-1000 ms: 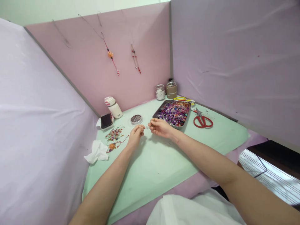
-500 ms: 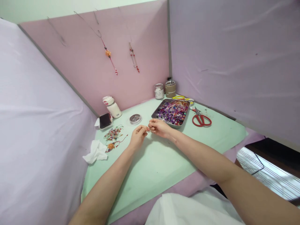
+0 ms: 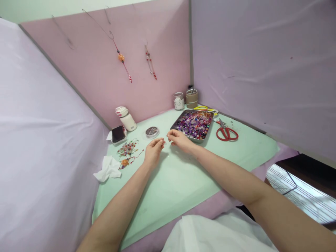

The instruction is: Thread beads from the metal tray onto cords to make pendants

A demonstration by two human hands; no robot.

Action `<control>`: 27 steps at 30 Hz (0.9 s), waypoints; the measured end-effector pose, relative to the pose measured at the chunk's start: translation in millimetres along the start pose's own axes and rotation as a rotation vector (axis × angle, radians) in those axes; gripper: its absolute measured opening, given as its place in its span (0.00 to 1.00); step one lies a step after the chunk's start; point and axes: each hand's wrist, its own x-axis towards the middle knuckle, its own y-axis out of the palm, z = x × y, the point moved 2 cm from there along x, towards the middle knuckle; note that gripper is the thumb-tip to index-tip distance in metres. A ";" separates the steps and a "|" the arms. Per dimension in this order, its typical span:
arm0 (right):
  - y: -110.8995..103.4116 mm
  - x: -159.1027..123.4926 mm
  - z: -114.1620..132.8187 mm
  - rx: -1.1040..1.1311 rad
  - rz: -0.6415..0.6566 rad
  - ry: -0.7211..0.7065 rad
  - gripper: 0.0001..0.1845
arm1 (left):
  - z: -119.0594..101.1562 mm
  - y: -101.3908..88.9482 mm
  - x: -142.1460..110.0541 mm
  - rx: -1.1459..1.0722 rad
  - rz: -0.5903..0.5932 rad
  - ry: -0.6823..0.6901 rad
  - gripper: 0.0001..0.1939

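Observation:
Above the middle of the green table cover [image 3: 162, 196], my left hand [image 3: 154, 149] is closed in a pinch. What its fingertips hold is too small to name. Just to the right, my right hand [image 3: 180, 140] has thumb and fingers pressed together near the front left corner of the metal tray [image 3: 196, 140]. Anything in that pinch is also too small to make out. A small gap separates the two hands. Loose beads [image 3: 193, 128], mostly purple and red, fill the tray, with pale string lying over them. Behind my left hand lies a small round dish of dark bits [image 3: 152, 132].
Red-handled scissors [image 3: 227, 134] lie right of the tray. On the left are beaded cords [image 3: 127, 148], a crumpled tissue [image 3: 108, 169], a phone [image 3: 118, 134] and a white bottle [image 3: 127, 120]. Two jars stand at the back corner. A beaded strand [image 3: 121, 57] hangs on the pink wall.
My hands were nearly touching at the fingertips and are now a little apart. The view has shifted slightly.

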 end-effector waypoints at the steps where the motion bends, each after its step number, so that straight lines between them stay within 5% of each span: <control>1: 0.0 0.1 0.2 -0.042 -0.007 -0.024 0.09 | 1.1 -0.9 0.7 0.031 -0.005 0.004 0.13; 11: 7.8 -5.4 7.2 -0.411 0.082 -0.312 0.05 | -2.8 -1.3 -4.6 0.460 0.030 0.143 0.08; 17: -2.4 1.8 3.8 -0.284 -0.056 -0.216 0.11 | -3.8 -5.6 -2.5 0.352 0.005 0.136 0.10; 27: 2.3 1.4 1.6 -0.504 0.046 -0.269 0.08 | 0.9 -5.5 -1.0 0.322 0.034 0.152 0.11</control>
